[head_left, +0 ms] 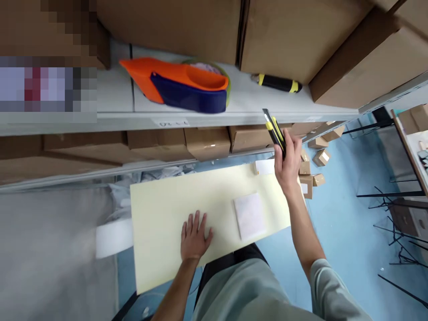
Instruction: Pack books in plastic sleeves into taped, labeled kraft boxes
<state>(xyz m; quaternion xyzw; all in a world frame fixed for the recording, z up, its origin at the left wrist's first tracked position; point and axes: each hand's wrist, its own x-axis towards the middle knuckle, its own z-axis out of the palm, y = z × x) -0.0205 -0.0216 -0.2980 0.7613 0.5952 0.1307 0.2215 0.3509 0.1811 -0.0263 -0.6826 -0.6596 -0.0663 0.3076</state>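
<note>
Pale cream, the surface slants across the lower middle of the view, in front of a person in a grey-green T-shirt. The left hand lies palm down on it, left of its middle, fingers spread and nothing in their grasp. The right hand is raised above the far right part of the surface, thumb and fingers pinching a black-and-yellow utility knife by its lower part; its tip points up and slightly left, toward the grey shelf. Between the two hands, on the surface, lies a flat white square packet, apart from both. A small white box sits at the far edge, just left of the right wrist. Up on the shelf rests an orange and navy tape dispenser, partly covering a green-rimmed round thing behind it; to their right, a second utility knife lies on its side below large cardboard boxes. More brown cartons line the level beneath. On the blue floor, beyond the right forearm, small parcels are scattered, and thin black legs of furniture show farther right.
</note>
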